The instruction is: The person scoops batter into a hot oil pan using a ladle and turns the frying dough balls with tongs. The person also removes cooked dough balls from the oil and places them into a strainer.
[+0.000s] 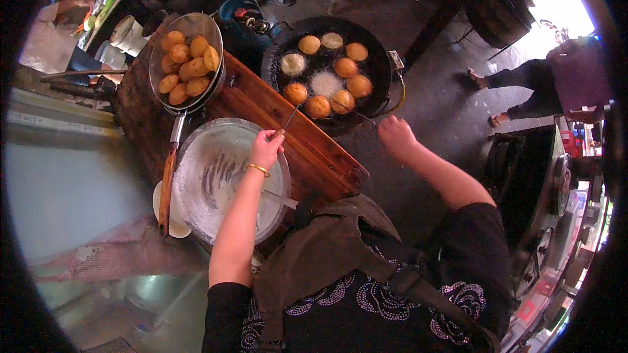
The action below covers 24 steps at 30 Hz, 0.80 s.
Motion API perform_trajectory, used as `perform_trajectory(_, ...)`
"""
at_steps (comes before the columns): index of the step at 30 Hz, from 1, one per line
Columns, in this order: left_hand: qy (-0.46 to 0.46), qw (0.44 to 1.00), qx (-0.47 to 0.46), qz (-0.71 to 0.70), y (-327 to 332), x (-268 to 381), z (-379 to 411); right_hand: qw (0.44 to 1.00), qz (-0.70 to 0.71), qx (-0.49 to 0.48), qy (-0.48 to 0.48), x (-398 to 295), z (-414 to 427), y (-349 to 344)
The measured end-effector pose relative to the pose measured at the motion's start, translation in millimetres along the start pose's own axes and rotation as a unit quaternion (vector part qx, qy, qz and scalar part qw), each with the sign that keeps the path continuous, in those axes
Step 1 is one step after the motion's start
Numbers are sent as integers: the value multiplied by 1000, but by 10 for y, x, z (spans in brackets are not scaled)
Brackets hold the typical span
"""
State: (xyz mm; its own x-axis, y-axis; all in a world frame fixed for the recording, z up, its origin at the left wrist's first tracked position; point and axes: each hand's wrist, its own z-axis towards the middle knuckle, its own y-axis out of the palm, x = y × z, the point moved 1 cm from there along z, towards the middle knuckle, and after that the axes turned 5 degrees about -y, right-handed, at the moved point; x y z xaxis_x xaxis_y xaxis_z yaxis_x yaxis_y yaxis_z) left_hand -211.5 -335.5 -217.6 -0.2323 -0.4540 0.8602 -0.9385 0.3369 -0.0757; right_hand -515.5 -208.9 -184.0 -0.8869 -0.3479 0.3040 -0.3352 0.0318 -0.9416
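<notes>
My left hand [266, 148] grips a thin dark rod [292, 118] whose tip reaches the near edge of the wok. In my right hand [396, 138] is another thin metal rod [363, 116], pointing at the fried cakes on the near right. The black wok [273, 66] holds hot oil with several round cakes. Most are golden, such as one fried cake [318, 107] near the rods; a pale cake [293, 64] floats at the left. White bubbling foam [326, 83] covers a spot in the middle. Below my left forearm sits a metal basin [184, 176] smeared with pale batter.
A long-handled strainer [185, 15] heaped with golden cakes rests over a pot on the wooden table [324, 157]. A flat metal handle [279, 199] sticks out of the basin. Behind stands a blue-green bucket [230, 7]. Another person [535, 83] stands at the right.
</notes>
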Motion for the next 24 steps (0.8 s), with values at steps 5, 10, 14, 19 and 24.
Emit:
perform_trajectory(5, -18, 1000, 7, 18, 20, 68, -37, 990, -56, -43, -122, 187, 165, -7)
perform_trajectory(10, -19, 1000, 11, 11, 13, -12, 11, 982, -89, -8, -165, 165, 294, 289)
perform_trajectory(14, -11, 1000, 7, 1, -33, -150, 101, 984, -62, 6, -169, 167, 340, 362)
perform_trajectory(19, -37, 999, -8, 4, -26, -43, 49, 998, 43, -4, -51, 318, 204, 518)
perform_trajectory(24, -46, 999, -11, -18, -32, -53, 54, 895, 406, -87, 164, 420, -96, 580)
